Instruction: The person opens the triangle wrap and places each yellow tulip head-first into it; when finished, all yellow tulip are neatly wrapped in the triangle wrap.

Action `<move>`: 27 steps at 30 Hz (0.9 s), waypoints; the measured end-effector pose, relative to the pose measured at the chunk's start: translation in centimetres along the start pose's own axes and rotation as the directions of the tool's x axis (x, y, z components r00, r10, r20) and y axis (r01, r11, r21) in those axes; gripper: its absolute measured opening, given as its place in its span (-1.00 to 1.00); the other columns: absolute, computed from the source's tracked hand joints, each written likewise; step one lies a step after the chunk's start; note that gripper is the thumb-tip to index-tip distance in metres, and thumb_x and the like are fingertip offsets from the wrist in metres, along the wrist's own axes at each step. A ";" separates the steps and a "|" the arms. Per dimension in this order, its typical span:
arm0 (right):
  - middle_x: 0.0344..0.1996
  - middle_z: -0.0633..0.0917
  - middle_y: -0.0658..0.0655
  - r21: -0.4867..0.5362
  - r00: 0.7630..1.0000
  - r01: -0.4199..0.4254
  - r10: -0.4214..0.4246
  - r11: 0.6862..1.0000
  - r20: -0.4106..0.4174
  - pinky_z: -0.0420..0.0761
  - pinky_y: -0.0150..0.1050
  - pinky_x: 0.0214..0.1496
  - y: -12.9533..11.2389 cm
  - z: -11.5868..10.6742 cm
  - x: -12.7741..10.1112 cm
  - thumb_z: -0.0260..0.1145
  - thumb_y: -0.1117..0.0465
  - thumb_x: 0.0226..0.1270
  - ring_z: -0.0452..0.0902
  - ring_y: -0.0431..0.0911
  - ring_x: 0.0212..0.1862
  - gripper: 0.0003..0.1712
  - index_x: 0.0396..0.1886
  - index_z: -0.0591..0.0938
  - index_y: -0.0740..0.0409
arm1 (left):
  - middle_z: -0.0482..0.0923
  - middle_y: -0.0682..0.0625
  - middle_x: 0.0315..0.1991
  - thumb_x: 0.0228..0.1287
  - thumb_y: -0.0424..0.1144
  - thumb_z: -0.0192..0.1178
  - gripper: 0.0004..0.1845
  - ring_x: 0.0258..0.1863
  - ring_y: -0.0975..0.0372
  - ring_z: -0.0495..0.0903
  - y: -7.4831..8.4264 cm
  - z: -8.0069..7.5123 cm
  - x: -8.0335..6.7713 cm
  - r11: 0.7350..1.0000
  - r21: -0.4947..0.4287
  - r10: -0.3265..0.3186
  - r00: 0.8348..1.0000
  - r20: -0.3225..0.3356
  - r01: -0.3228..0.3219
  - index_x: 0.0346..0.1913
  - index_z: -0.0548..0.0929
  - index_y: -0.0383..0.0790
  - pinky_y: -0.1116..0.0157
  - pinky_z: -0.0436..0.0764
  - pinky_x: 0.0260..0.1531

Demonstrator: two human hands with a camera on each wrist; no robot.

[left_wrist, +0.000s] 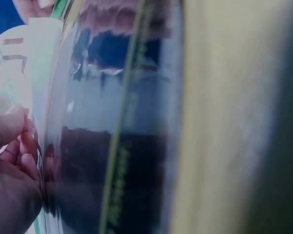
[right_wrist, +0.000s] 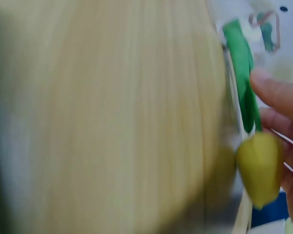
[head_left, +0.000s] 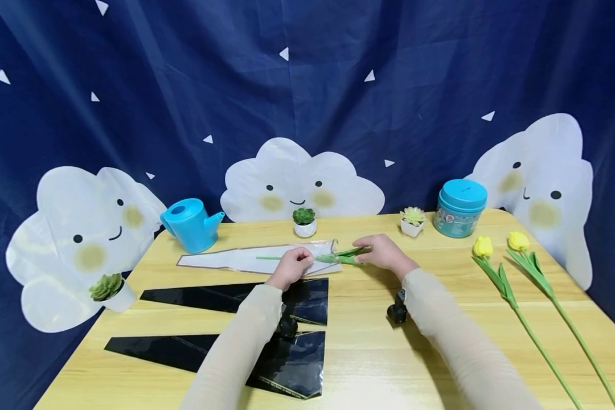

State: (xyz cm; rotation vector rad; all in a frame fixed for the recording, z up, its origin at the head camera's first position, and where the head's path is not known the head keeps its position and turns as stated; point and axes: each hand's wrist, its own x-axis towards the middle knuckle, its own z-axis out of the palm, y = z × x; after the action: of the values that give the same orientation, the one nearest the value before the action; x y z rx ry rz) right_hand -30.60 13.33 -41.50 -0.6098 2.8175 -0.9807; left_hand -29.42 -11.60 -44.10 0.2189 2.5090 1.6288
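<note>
Sliding a tulip (head_left: 338, 257) into the clear sleeve (head_left: 258, 259): left hand (head_left: 290, 266) pinches the stem, right hand (head_left: 384, 251) grips the leaves; next, probably push deeper.

Looked like a staged craft corner set up for flower wrapping, not a lived-in room. Backed by a dark blue cloth backdrop (head_left: 307, 85) scattered with small white triangles, with three smiling cloud cutouts (head_left: 297, 182) propped against it. Furnished with one pale wooden table (head_left: 369, 353), dressed with a blue toy-like watering can (head_left: 191, 225), tiny potted succulents (head_left: 304, 221) and a teal lidded tin (head_left: 459, 208). Laid out like a florist's bench: black wrapping sleeves (head_left: 246, 299) side by side, a clear sleeve (head_left: 256, 259) behind them, and two yellow artificial tulips (head_left: 497, 267) waiting at the right.
</note>
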 end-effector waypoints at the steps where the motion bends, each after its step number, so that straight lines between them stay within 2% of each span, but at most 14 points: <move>1: 0.06 0.58 0.25 0.009 1.000 -0.004 0.004 1.000 0.017 0.43 0.02 0.13 0.3 -0.2 -0.1 0.36 0.20 0.16 0.45 0.14 0.13 -0.47 0.14 0.52 0.25 | 0.31 0.01 -0.60 0.37 -0.35 0.01 -0.86 -0.67 0.22 0.24 0.1 0.0 0.0 1.000 -0.001 -0.004 1.000 0.000 0.004 -0.31 0.52 -0.34 0.32 0.30 -0.58; 3: 0.10 0.55 0.26 0.016 0.999 -0.006 0.005 1.000 0.050 0.41 0.03 0.15 0.9 -0.3 -0.2 0.38 0.18 0.14 0.43 0.15 0.15 -0.41 0.18 0.49 0.24 | 0.30 0.01 -0.61 0.37 -0.34 0.01 -0.86 -0.67 0.23 0.24 0.1 -0.1 0.0 1.000 -0.001 -0.009 1.000 -0.001 0.009 -0.31 0.52 -0.33 0.32 0.30 -0.58; 6: 0.10 0.54 0.26 0.015 0.998 0.010 -0.011 1.000 0.063 0.39 0.04 0.16 1.6 -0.2 -0.3 0.38 0.18 0.14 0.41 0.17 0.15 -0.43 0.16 0.50 0.24 | 0.31 0.01 -0.60 0.37 -0.34 0.02 -0.87 -0.67 0.23 0.25 0.1 -0.1 0.0 1.000 -0.003 -0.018 1.000 -0.005 0.018 -0.31 0.52 -0.33 0.32 0.30 -0.57; 15: -0.20 0.69 0.21 0.073 0.994 -0.019 0.027 0.997 -0.103 0.45 0.00 0.06 2.1 0.6 -0.3 0.36 0.32 0.13 0.53 0.13 -0.04 -0.84 -0.26 0.72 0.21 | 0.32 0.02 -0.58 0.37 -0.34 0.01 -0.87 -0.65 0.22 0.26 0.1 0.1 0.1 0.999 -0.007 -0.031 0.999 -0.009 0.031 -0.30 0.52 -0.32 0.32 0.33 -0.55; 19: -0.24 0.70 0.20 0.090 0.991 -0.034 0.045 0.995 -0.129 0.45 0.02 0.07 1.9 0.6 -0.4 0.36 0.32 0.12 0.54 0.14 -0.05 -0.88 -0.31 0.73 0.20 | 0.33 0.03 -0.56 0.38 -0.33 0.01 -0.87 -0.62 0.21 0.28 0.1 0.2 0.1 0.999 0.022 -0.029 0.999 -0.017 0.030 -0.31 0.52 -0.29 0.31 0.34 -0.51; 27: -0.31 0.71 0.19 0.083 0.985 -0.014 0.028 0.996 -0.171 0.49 -0.01 -0.01 1.5 0.3 -0.4 0.37 0.34 0.10 0.57 0.12 -0.12 -0.90 -0.35 0.74 0.21 | 0.35 0.02 -0.51 0.36 -0.35 0.03 -0.87 -0.58 0.20 0.29 0.3 0.2 0.1 0.998 0.060 -0.015 0.999 -0.035 0.017 -0.33 0.53 -0.31 0.31 0.34 -0.48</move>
State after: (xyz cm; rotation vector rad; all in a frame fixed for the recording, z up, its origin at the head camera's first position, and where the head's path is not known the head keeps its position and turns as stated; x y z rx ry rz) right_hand -30.68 14.40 -42.70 -0.5078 2.9064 -1.1923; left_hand -29.44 -11.25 -43.89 0.1787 2.5817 1.5654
